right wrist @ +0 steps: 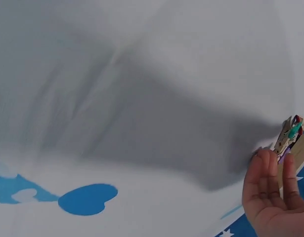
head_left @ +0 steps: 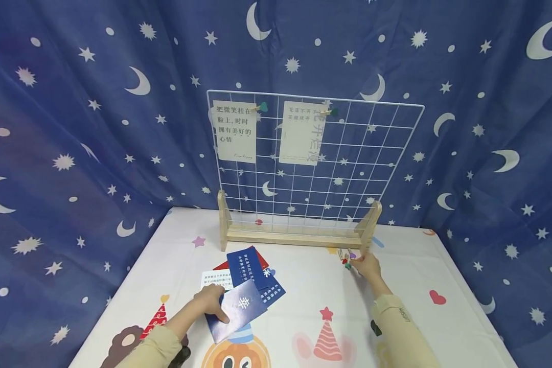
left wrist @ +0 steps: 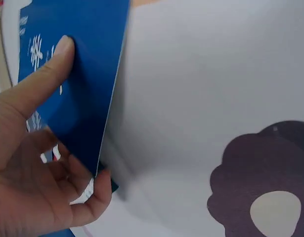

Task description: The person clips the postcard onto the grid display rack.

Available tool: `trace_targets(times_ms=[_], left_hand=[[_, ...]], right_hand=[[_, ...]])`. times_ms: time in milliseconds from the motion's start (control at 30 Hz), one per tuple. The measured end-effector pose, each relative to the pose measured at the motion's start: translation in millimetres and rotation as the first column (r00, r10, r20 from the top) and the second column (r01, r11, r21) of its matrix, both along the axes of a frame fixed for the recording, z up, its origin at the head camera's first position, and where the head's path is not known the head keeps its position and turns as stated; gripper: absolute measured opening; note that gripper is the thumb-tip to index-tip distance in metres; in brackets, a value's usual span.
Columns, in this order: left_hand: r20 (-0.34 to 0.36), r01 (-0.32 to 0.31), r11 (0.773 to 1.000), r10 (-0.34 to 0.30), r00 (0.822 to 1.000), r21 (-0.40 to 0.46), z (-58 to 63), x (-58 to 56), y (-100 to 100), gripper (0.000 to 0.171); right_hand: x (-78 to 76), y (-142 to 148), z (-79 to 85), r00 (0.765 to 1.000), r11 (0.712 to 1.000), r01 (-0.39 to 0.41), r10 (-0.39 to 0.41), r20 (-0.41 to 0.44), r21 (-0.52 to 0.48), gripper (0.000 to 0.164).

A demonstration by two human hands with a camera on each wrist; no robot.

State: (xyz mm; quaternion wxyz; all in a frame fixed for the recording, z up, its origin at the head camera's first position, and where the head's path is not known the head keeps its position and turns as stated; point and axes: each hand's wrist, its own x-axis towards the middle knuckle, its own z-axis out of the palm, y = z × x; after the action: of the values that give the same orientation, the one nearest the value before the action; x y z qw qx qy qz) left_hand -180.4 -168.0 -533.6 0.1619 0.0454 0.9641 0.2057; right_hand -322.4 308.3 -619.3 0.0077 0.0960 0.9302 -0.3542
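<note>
My left hand holds a blue card with white characters, the thumb flat on its face and the other fingers behind it. In the left wrist view this card stands tilted up from the table. Just beyond it lie other cards: a dark blue one, a white one and a red one partly covered. Over by the rack's right foot, my right hand reaches its fingertips to a small cluster of wooden clothespins with red and green decorations. The right wrist view shows the clothespins right at the fingertips.
A white wire grid stands upright in a wooden base at the table's back. Two printed cards hang on it, a left one and a right one, each with a green-topped clothespin. A starry blue curtain surrounds the table.
</note>
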Motion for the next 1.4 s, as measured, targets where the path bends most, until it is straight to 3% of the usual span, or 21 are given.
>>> trace_targets(times_ms=[100,200,367,467,567,667,800,867,967,1200,1400], left_hand=[[0.032,0.001,0.996,-0.004,0.999,0.090,6.1,-1.0,-3.7,0.039],[0.087,-0.020,0.986,0.005,0.996,0.167,11.3,-1.6,-7.8,0.030],[0.152,-0.003,0.984,-0.025,0.988,0.179,14.4,-2.3,-10.5,0.031],[0.143,0.007,0.981,-0.036,0.989,0.194,14.1,-0.4,-11.3,0.030],[0.128,0.021,0.965,-0.056,0.990,0.260,13.5,0.9,-14.6,0.027],[0.103,0.090,0.921,-0.138,0.985,0.378,12.8,-0.7,-19.5,0.024],[0.038,0.192,0.823,-0.251,0.967,0.535,13.1,-6.2,-22.0,0.028],[-0.012,0.220,0.788,-0.261,0.965,0.575,13.7,-9.3,-21.3,0.032],[-0.055,0.209,0.765,-0.222,0.974,0.609,14.7,-12.8,-18.4,0.040],[-0.082,0.130,0.705,-0.102,0.991,0.697,17.5,-18.0,-6.7,0.048],[-0.101,0.071,0.695,0.002,0.995,0.716,24.6,-22.3,5.2,0.045]], right_hand=[[32.4,-26.3,47.1,0.995,0.998,0.062,-0.061,0.084,-0.004,0.032],[51.3,-38.3,65.6,0.990,0.995,0.102,-0.099,0.096,-0.024,0.032],[55.0,-37.8,60.3,0.975,0.982,0.184,-0.178,0.132,-0.031,0.031],[46.3,-32.0,48.1,0.962,0.973,0.223,-0.210,0.175,-0.055,0.031],[32.9,-21.8,27.8,0.966,0.974,0.212,-0.196,0.167,-0.085,0.038],[30.7,-20.7,26.0,0.967,0.974,0.202,-0.181,0.179,-0.104,0.038],[43.9,-34.8,52.1,0.956,0.972,0.219,-0.195,0.218,-0.089,0.036],[48.3,-40.1,60.1,0.958,0.969,0.221,-0.194,0.213,-0.107,0.042],[51.6,-44.7,65.2,0.962,0.971,0.204,-0.175,0.211,-0.126,0.053],[47.3,-46.5,65.8,0.957,0.972,0.224,-0.206,0.203,-0.071,0.052],[37.5,-44.5,62.3,0.967,0.984,0.178,-0.170,0.191,-0.023,0.059]])
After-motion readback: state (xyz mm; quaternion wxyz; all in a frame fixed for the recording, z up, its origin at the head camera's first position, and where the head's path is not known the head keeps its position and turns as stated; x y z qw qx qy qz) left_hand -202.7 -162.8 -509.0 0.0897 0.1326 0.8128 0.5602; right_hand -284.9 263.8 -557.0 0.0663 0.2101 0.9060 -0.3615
